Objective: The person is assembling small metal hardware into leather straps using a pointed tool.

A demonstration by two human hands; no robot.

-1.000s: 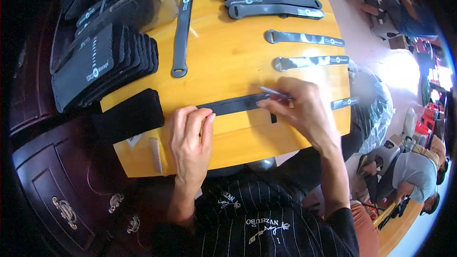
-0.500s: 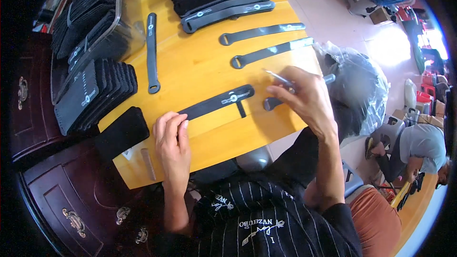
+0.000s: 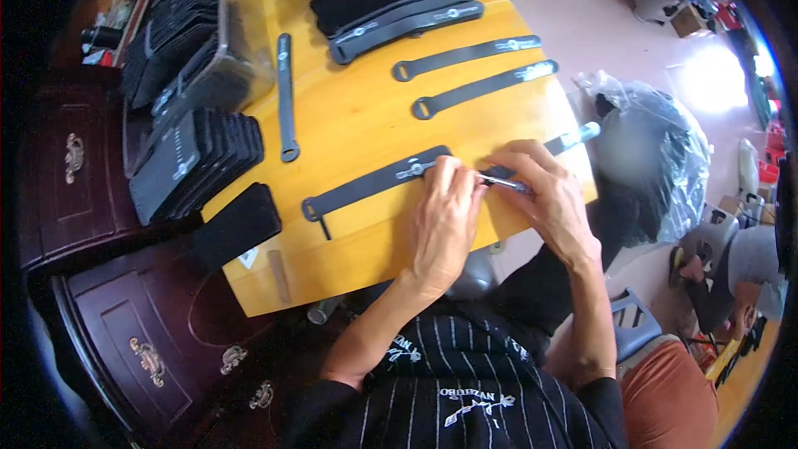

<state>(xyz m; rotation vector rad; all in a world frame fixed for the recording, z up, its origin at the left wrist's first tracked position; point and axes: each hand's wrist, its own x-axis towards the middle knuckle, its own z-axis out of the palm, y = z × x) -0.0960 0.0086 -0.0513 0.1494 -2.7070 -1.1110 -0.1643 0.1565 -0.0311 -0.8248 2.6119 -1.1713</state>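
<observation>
Both hands meet near the yellow bench's front right edge. The left hand lies flat, pressing the long black strap; the right hand pinches a slim metal tool at it. Bare wood lies behind. A clear tray holds black pieces.

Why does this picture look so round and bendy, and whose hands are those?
A small camera on a person's head looks down, and its wide lens bends the edges. The hands are that person's own. The left hand presses on a long flat black strap lying on the yellow wooden table. The right hand holds a thin silver metal tool near the strap. More black straps lie farther back, and piles of black pieces sit at the left.
</observation>
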